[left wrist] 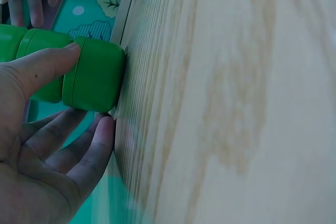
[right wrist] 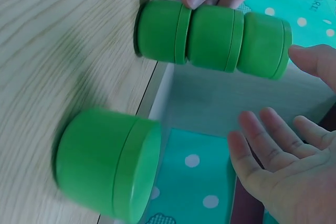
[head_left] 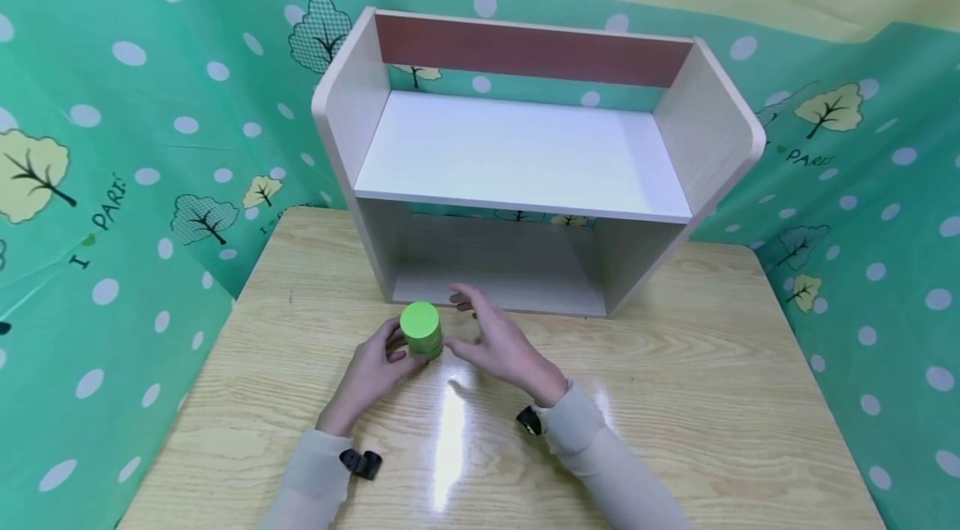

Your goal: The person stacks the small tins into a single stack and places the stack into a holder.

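Note:
Three green lidded jars [right wrist: 212, 38] stand stacked in a column on the table; from the head view the top lid [head_left: 420, 320] covers most of them. My left hand [head_left: 381, 365] holds the lowest jar [left wrist: 97, 74], thumb at its lid seam and fingers around the other side. To the right of the stack, my right hand [head_left: 504, 347] is raised with fingers spread and grips nothing. Its thumb [right wrist: 315, 62] is close by the top jar's lid. A separate green jar [right wrist: 100, 161] stands on the table under the right hand, hidden from the head view.
Behind the jars stands a two-level white shelf unit [head_left: 517, 155] with tall side panels, its bottom board close to the hands. The wooden table [head_left: 712, 397] extends to both sides. A green patterned cloth [head_left: 142, 263] hangs around the table's back and sides.

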Tool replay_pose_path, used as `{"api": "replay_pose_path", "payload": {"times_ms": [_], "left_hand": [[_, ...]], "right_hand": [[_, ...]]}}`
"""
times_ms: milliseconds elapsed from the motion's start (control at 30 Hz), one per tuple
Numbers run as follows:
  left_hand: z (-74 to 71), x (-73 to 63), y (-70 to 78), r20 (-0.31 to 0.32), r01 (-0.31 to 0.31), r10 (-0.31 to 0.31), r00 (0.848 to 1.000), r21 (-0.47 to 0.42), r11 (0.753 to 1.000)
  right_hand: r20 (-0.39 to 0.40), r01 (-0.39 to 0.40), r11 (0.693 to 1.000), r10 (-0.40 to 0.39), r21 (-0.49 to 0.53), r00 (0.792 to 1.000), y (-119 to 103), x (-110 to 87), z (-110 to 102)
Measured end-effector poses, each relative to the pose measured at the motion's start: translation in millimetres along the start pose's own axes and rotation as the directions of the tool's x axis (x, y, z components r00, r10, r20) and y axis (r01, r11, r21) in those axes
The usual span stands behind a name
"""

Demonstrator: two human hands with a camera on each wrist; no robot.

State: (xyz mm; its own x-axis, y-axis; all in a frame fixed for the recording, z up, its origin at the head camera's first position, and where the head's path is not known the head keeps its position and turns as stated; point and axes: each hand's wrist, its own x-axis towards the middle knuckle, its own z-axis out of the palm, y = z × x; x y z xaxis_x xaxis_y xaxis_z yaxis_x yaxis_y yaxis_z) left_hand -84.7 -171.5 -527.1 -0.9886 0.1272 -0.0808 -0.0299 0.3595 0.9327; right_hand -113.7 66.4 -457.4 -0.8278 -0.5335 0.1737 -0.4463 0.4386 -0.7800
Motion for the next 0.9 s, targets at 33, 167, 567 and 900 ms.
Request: {"api": "replay_pose_path", "payload": {"times_ms": [33, 167, 567, 900], "left_hand": [[0.1, 0.2, -0.5, -0.001, 0.0, 0.0, 1.0, 0.001, 1.0], [0.4, 0.6, -1.7, 0.0, -0.009, 0.009, 1.0, -0.001, 1.0], [-0.4, -0.2, 3.3, 0.007, 0.008, -0.008, 1.0, 0.006, 1.0], [-1.1, -0.5, 0.8, 0.017, 0.006, -0.006, 1.0, -0.003, 1.0]], "right_hand": [[-0.006, -0.004, 1.0, 0.004, 0.002, 1.0, 0.9, -1.6, -1.5], [-0.027, -0.015, 1.0, 0.015, 0.007, 1.0, 5.1, -7.5, -7.0], [-0.095, -0.068, 0.997, 0.07, 0.019, 0.993, 22.5, -25.7, -17.6], [-0.113, -0.113, 0.993, 0.117, 0.046, 0.987, 34.0, -38.6, -20.9]]}}
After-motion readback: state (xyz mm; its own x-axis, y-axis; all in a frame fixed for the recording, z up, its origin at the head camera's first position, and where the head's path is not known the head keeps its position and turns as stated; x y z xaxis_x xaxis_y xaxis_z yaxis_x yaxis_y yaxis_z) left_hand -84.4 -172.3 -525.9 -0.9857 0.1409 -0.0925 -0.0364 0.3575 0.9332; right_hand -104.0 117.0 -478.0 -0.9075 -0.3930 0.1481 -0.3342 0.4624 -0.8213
